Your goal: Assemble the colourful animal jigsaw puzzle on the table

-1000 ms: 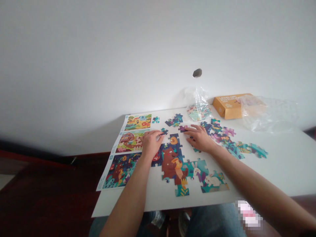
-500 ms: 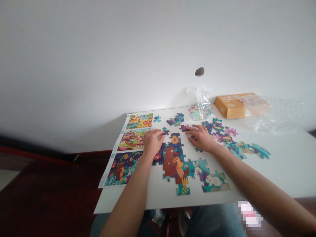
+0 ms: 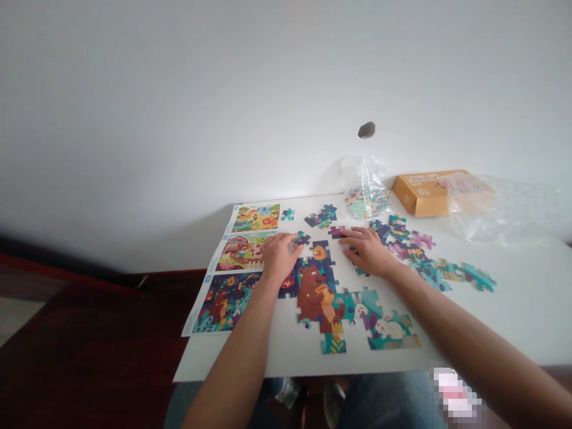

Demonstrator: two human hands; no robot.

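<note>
My left hand [image 3: 280, 257] is over the right edge of the picture sheet, its thumb and forefinger closed on a dark teal puzzle piece [image 3: 302, 238]. Just below that piece lies the joined part of the puzzle [image 3: 310, 292], showing a brown bear, with white rabbits to its right. My right hand [image 3: 365, 249] rests on the table with fingers spread. Its fingertips are beside a purple puzzle piece [image 3: 337, 232], and a teal piece [image 3: 361, 272] shows partly from under the palm.
Loose pieces [image 3: 322, 216] lie beyond my hands, with several more [image 3: 431, 271] to the right. The picture sheet [image 3: 196, 310] is at the left. At the back are a clear bag [image 3: 367, 199] of pieces, an orange box [image 3: 422, 193] and another clear bag [image 3: 513, 211]. A wall stands behind the table.
The whole scene has shifted slightly to the right in view. Both hands keep nearly the same places, and the joined puzzle looks the same.
</note>
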